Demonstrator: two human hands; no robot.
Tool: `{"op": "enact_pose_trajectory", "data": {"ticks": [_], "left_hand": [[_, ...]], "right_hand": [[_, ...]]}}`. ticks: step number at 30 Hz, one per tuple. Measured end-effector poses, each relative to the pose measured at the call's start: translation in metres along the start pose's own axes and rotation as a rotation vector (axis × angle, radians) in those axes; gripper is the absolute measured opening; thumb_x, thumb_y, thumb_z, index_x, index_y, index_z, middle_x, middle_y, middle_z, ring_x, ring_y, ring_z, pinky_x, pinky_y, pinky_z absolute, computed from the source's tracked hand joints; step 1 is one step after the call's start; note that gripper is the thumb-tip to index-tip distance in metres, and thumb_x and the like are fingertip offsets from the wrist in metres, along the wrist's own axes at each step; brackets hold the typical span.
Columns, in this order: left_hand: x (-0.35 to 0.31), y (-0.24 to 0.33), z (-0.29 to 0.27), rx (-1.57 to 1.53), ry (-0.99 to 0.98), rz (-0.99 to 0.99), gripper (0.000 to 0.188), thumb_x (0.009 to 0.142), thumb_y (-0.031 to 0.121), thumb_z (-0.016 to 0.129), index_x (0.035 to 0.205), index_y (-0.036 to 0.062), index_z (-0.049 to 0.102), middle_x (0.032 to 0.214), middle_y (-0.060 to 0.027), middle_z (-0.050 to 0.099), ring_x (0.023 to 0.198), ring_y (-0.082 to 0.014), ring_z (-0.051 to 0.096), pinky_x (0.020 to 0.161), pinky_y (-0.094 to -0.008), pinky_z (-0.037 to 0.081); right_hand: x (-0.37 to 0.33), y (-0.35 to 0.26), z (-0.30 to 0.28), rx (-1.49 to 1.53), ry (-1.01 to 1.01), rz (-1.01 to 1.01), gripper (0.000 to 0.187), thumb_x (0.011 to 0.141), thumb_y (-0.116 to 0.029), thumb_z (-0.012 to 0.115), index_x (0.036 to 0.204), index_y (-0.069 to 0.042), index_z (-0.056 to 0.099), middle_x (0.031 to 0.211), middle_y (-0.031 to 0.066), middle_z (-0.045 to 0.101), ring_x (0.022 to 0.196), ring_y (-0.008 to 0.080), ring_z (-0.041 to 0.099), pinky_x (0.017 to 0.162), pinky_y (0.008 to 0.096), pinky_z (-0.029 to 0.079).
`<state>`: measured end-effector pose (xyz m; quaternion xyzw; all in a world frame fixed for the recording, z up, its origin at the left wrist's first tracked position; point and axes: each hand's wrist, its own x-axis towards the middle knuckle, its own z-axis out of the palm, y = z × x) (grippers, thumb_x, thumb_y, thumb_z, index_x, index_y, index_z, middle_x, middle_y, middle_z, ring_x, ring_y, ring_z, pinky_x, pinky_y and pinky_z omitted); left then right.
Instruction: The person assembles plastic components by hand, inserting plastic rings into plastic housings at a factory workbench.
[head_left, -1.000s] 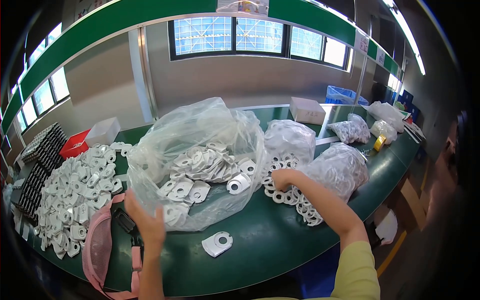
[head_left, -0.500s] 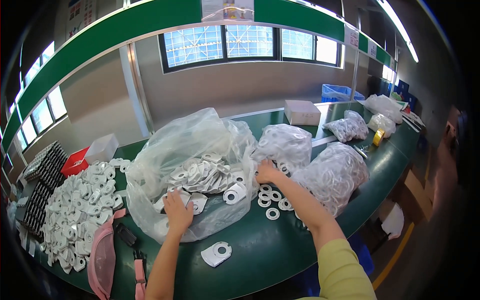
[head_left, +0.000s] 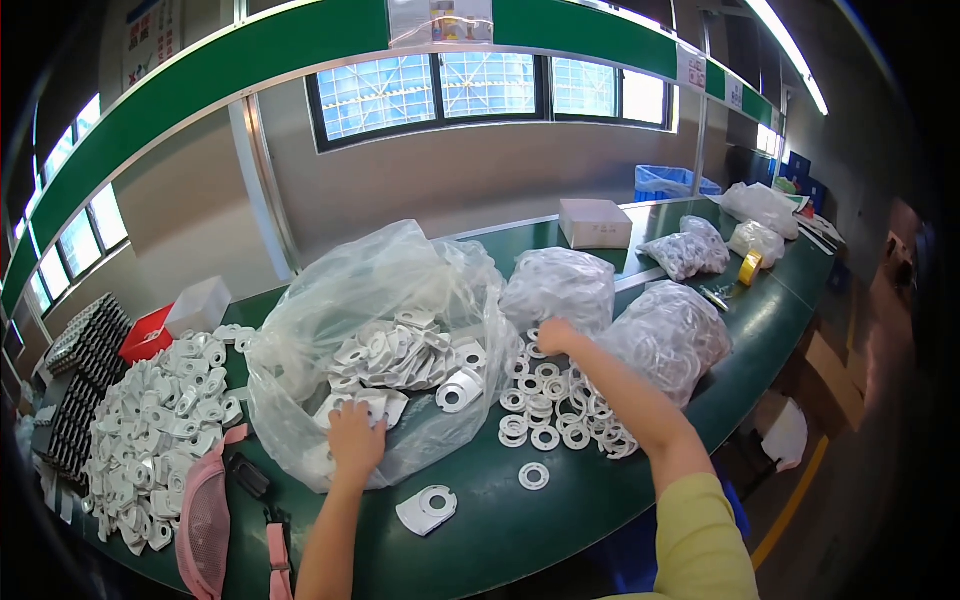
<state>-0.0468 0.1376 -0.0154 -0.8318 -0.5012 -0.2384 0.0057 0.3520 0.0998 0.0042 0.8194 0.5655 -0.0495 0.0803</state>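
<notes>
My left hand point(head_left: 357, 440) rests on white plastic plates with round holes point(head_left: 388, 405) at the front of a large clear plastic bag point(head_left: 290, 370). Its fingers are apart and lie over the plates. A heap of the same plates point(head_left: 395, 350) fills the bag behind it. Right of the bag, my right hand point(head_left: 562, 338) is curled closed among white rings point(head_left: 546, 385). Its fingertips are hidden, and a ring lies right at them. Many rings are spread below this hand. One ring point(head_left: 534, 476) and one plate point(head_left: 427, 510) lie apart nearer me.
Two clear bags of rings point(head_left: 560, 285) point(head_left: 668, 340) stand at the right. A heap of white plates point(head_left: 160, 430) and a pink mesh pouch point(head_left: 204, 525) lie at the left. Farther back are a red bin point(head_left: 147, 336), a white box point(head_left: 594, 224) and yellow tape point(head_left: 750, 268).
My right hand has moved slightly right and up. More rings now lie spread on the table below it, and one has come nearer me. My left hand stays on the plates.
</notes>
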Motion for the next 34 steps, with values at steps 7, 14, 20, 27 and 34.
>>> {"op": "enact_pose_trajectory", "data": {"ticks": [7,14,20,27,34], "left_hand": [[-0.016,0.019,0.0,-0.158,0.069,0.144,0.028,0.071,0.014,0.07,0.093,0.0022,0.057,0.097,-0.0169,0.058,0.089,-0.0342,0.053,0.075,-0.0405,0.044],[-0.027,0.021,-0.027,-0.449,0.105,0.009,0.018,0.069,0.011,0.069,0.078,0.0001,0.058,0.084,-0.018,0.062,0.079,-0.0346,0.059,0.07,-0.0404,0.045],[-0.035,0.031,-0.042,-0.701,0.258,-0.14,0.01,0.081,0.007,0.062,0.084,-0.0004,0.056,0.105,-0.0183,0.063,0.092,-0.0276,0.061,0.081,-0.0348,0.045],[-0.078,0.062,-0.045,-1.959,-0.265,-0.454,0.018,0.087,0.022,0.056,0.085,0.0046,0.056,0.114,-0.0186,0.059,0.101,-0.0301,0.058,0.084,-0.0394,0.048],[-0.094,0.086,-0.046,-2.319,-0.946,-0.522,0.058,0.087,0.049,0.051,0.125,0.0066,0.042,0.133,-0.0232,0.042,0.119,-0.0391,0.046,0.092,-0.0536,0.042]], "right_hand": [[0.047,0.033,0.021,-0.056,-0.003,0.13,0.026,0.068,-0.012,0.056,0.087,0.0,0.07,0.094,0.0222,0.065,0.085,0.0319,0.065,0.075,0.0399,0.051],[-0.04,-0.019,-0.009,0.059,0.097,-0.254,0.023,0.073,-0.013,0.057,0.089,-0.001,0.068,0.092,0.0186,0.066,0.088,0.0344,0.062,0.074,0.0399,0.05],[-0.138,-0.021,-0.02,0.342,0.473,-0.365,0.021,0.078,-0.014,0.058,0.095,-0.005,0.065,0.091,0.0144,0.065,0.086,0.0324,0.061,0.078,0.04,0.047],[-0.22,-0.032,0.014,0.234,0.202,-0.246,0.019,0.077,-0.015,0.063,0.093,-0.005,0.066,0.087,0.0125,0.064,0.082,0.0297,0.061,0.072,0.0379,0.048],[-0.206,-0.064,0.031,0.365,0.696,-0.322,0.022,0.08,-0.022,0.062,0.098,-0.009,0.063,0.093,0.0085,0.059,0.095,0.0278,0.056,0.077,0.0367,0.048]]}}
